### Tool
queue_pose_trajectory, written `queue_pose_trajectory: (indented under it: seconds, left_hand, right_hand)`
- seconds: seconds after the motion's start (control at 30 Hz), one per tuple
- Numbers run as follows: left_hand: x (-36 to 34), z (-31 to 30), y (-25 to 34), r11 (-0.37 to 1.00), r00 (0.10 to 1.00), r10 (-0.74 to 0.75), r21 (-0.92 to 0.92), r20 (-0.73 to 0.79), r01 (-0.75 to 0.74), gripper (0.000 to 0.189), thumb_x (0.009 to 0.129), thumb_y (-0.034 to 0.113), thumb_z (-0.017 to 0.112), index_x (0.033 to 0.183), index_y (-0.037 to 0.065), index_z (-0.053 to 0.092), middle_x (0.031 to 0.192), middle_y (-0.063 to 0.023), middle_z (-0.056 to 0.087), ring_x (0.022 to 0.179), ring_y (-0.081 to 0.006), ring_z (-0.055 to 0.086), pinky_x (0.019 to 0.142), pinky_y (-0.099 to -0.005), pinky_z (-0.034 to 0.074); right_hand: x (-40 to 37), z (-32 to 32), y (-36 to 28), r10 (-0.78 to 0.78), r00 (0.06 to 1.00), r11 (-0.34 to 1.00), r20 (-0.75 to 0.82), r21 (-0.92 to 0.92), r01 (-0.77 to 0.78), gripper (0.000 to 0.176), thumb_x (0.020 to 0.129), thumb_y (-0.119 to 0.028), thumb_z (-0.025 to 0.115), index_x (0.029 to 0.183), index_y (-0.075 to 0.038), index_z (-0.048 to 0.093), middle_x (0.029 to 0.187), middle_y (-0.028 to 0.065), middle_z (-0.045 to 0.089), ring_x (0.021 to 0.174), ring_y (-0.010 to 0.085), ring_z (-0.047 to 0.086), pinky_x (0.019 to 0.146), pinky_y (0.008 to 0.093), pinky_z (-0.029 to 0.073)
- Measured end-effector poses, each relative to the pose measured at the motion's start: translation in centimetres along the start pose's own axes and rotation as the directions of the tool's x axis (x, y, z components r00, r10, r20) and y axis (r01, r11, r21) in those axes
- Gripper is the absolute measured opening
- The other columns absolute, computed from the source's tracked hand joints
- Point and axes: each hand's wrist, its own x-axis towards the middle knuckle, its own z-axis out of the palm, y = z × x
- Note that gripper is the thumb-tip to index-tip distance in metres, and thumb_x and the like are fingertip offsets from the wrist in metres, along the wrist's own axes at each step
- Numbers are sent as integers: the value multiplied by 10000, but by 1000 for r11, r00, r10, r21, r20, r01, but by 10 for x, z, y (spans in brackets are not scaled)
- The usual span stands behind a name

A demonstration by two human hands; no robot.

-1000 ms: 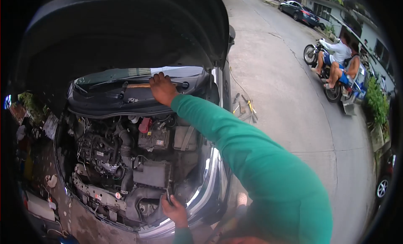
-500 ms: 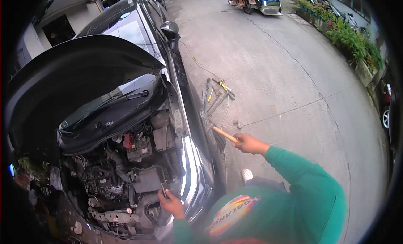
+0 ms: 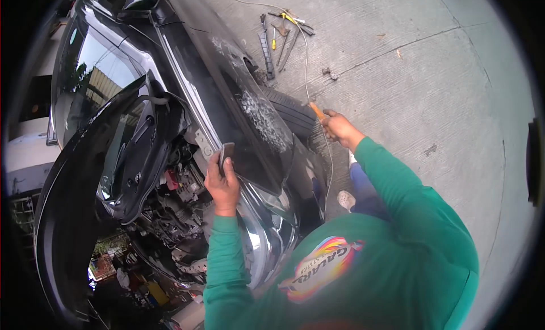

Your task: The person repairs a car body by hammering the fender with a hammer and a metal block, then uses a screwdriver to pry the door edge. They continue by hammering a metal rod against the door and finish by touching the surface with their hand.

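Observation:
My left hand [image 3: 222,185] is closed around a flat grey metal block [image 3: 228,152], held upright at the top edge of the black car's front fender [image 3: 241,143]. The fender's side carries a scuffed, whitish patch [image 3: 264,123]. Out past the front tire [image 3: 289,111], my right hand [image 3: 339,128] grips the orange-brown wooden handle of a hammer [image 3: 316,111]. Its head points away from me and barely shows. The hammer is apart from the fender.
The raised hood [image 3: 74,177] stands over the engine bay [image 3: 176,211] on the left. Several hand tools [image 3: 281,40] lie on the concrete beside the car. A thin hose or cable [image 3: 307,63] runs along the ground near the tire. Small metal pieces [image 3: 329,74] lie close by.
My left hand has risen from the engine bay to the fender's top edge with the block. My right hand has drawn the hammer away from the fender. The view has tilted down and turned.

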Motion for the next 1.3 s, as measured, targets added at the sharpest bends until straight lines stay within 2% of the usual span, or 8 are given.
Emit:
queue_pose_trajectory:
  seconds: [0.3,0.43,0.77,0.87,1.0,1.2,1.27,1.3]
  left_hand:
    - [22,26,-18,985,985,-171,2,-8,171,308,1100,168,655,1320,-46,676,1076,-111,767,806,-141,726,741,-295,589]
    - [27,21,-17,961,962,-271,-65,-12,270,300,1081,138,660,1318,-44,682,1066,-133,787,807,-181,767,749,-313,611]
    - [32,22,-18,954,955,-298,-40,-14,297,299,1079,163,668,1304,-31,695,1077,-146,785,792,-201,776,737,-322,617]
    - [34,21,-19,960,960,-279,-15,-1,279,300,1076,161,670,1303,-33,696,1078,-148,786,790,-201,777,732,-324,618]
    - [32,21,-20,958,958,-286,5,0,286,300,1073,157,670,1301,-35,696,1079,-149,785,786,-199,777,728,-321,618]
    - [34,20,-17,957,958,-288,27,1,288,296,1084,134,640,1326,-31,684,1069,-119,769,806,-172,755,753,-310,593]
    - [36,21,-16,961,962,-274,40,-5,273,296,1084,137,642,1324,-29,686,1067,-120,768,804,-173,756,751,-310,594]
    - [35,21,-17,961,962,-275,35,-3,275,297,1084,142,644,1323,-28,687,1068,-122,768,801,-174,757,751,-310,594]
  right_hand:
    - [87,88,-22,-223,958,972,-181,39,233,657,1064,-86,570,1687,-97,361,751,57,570,522,166,534,493,364,485]
    - [90,87,-13,16,970,1000,243,-11,-14,669,1059,-79,564,1696,-109,360,769,41,564,535,151,536,474,341,452]
    - [88,85,-45,-163,943,972,-289,116,203,709,1084,-67,505,1737,-143,240,780,20,554,564,125,515,500,300,467]
    - [86,83,-35,70,968,997,239,-34,-63,717,1063,-65,531,1725,-77,259,787,13,550,592,115,524,501,299,471]
    - [95,58,-54,34,972,999,232,-5,-34,709,1059,-73,537,1718,-85,276,801,12,557,589,118,522,508,293,471]
    - [79,86,-50,-130,946,989,-296,35,146,680,1074,-97,543,1707,-74,296,784,21,556,598,131,523,524,297,470]
    - [75,80,-44,111,958,992,263,-89,-91,716,1056,-97,562,1723,-102,302,795,19,568,581,131,509,528,291,461]
    - [77,75,-45,96,956,994,277,-71,-80,714,1055,-99,563,1721,-101,306,797,20,568,579,129,507,526,293,461]
